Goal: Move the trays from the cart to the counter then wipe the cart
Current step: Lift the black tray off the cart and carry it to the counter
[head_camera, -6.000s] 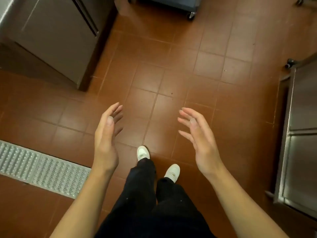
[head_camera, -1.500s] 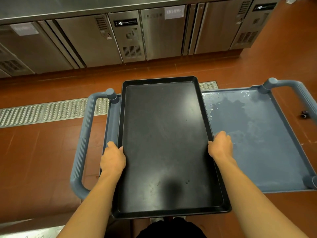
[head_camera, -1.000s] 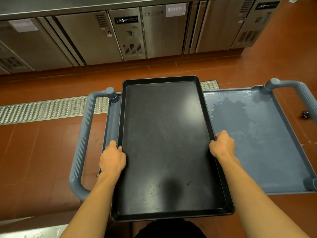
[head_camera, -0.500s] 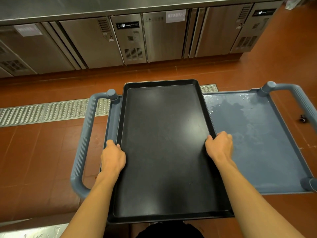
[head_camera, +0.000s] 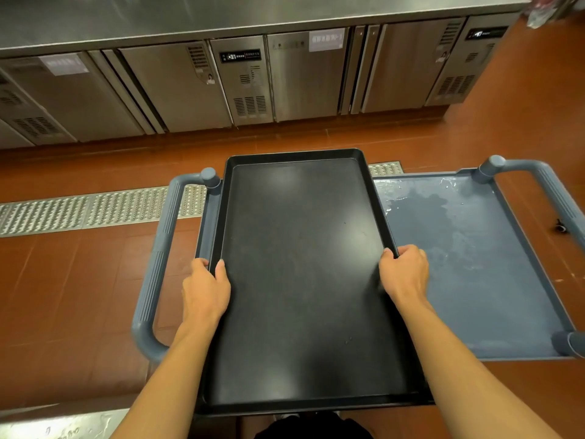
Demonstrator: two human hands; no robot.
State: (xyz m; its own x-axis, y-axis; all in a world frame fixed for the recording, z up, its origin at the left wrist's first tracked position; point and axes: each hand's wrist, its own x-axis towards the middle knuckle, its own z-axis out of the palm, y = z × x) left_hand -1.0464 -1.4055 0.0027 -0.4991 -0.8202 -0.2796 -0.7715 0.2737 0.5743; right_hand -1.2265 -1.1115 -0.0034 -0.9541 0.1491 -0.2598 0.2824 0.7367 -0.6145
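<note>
Both the left hand and right hand grasp the black tray by its long rims, its length running straight ahead between them toward the counter.

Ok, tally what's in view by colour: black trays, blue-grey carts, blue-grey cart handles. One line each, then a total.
Black trays: 1, the tray, held by the left hand and right hand
Blue-grey carts: 1, the cart
Blue-grey cart handles: 2, the left handle and right handle
Total: 4
</note>
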